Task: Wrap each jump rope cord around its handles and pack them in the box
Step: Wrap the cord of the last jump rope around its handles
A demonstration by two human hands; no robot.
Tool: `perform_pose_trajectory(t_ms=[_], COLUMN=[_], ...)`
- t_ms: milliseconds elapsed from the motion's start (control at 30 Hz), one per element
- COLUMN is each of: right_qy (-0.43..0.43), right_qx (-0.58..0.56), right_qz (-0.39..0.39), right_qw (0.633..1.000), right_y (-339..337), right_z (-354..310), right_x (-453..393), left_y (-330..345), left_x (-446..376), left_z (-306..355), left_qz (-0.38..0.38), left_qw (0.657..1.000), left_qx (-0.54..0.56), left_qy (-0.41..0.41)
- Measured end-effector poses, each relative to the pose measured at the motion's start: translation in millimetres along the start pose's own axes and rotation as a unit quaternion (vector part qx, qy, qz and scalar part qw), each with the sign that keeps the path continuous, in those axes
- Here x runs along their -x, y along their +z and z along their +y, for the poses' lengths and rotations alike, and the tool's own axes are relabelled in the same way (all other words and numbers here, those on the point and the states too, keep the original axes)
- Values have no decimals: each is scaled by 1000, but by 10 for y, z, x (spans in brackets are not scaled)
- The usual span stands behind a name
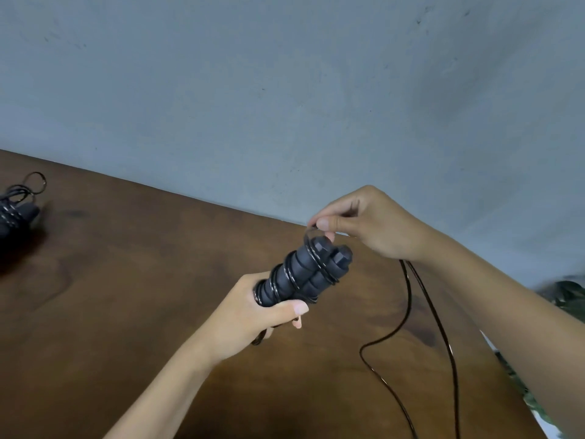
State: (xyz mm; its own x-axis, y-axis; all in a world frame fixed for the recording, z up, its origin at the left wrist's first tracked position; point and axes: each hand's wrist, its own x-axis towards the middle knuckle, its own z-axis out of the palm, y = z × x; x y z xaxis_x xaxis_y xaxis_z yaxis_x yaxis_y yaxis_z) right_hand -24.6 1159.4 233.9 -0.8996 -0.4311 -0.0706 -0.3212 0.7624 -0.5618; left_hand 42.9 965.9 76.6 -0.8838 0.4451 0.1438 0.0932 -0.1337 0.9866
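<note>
While the left hand (253,308) grips the paired black handles (304,274) above the wooden table (126,280), the right hand (364,223) pinches the cord (408,299) at their tip. Slack trails toward 5 o'clock; another wrapped jump rope (15,207) lies at the 9 o'clock edge.

Bare forearms, no sleeves, short nails

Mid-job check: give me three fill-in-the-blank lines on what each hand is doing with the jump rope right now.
1. The left hand grips the two black ____ together.
2. The right hand pinches the ____ above the handles.
3. The loose cord hangs down over the brown ____.

Missing words: handles; cord; table
</note>
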Motion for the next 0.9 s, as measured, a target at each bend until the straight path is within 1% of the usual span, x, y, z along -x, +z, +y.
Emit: perform_pose_trajectory(t_ms=[67,167,267,433,567,633,733,900], right_qy=[5,5,9,33,38,35,37,32], right_qx=[-17,-7,-3,16,47,81,128,178], right_qz=[3,4,9,39,61,68,59,42], right_qw=[1000,1000,1000,999,996,994,989,983], right_y=[47,70,72,60,130,168,206,198], right_z=[31,47,8,-45,-138,-137,-113,-155], right_x=[50,157,258,417,498,509,512,509], left_y=[7,19,55,76,145,186,209,248], left_x=[7,7,-13,-34,-53,-62,-77,-57], left_z=[-36,-101,-138,-198,-214,-217,-223,-203], left_qz=[20,56,73,102,97,98,106,87], left_qw=[999,996,992,981,968,958,946,933], left_qx=[32,63,104,160,226,264,296,337], left_qy=[-1,-4,-20,-29,-42,-53,-77,-91])
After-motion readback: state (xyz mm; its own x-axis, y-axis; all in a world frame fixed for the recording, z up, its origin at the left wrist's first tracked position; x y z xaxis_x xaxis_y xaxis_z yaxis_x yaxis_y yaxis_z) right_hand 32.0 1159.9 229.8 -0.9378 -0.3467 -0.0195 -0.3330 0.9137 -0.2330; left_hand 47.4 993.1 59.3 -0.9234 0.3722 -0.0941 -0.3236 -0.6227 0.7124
